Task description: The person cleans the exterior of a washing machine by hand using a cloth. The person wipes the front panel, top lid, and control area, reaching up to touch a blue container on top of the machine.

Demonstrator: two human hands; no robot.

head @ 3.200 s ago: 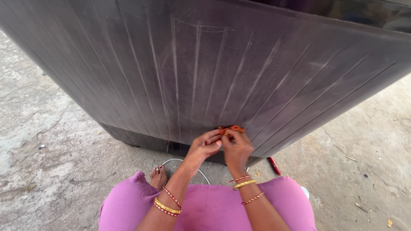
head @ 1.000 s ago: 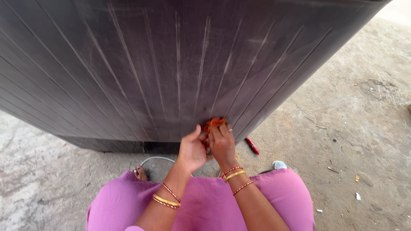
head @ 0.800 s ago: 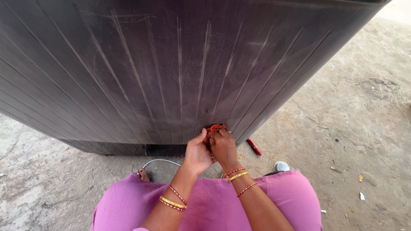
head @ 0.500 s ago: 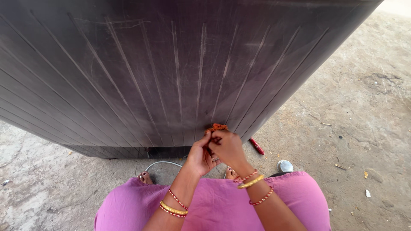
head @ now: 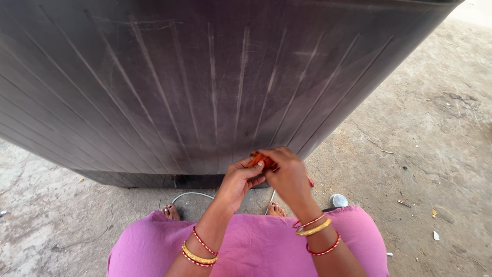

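A dark ribbed panel [head: 205, 87] rises ahead; rough, littered concrete ground [head: 425, 143] lies in daylight.

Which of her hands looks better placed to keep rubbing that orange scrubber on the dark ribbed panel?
Probably the right hand: it arches over the orange scrubber against the dark ribbed panel. The left hand only pinches its lower edge from below.
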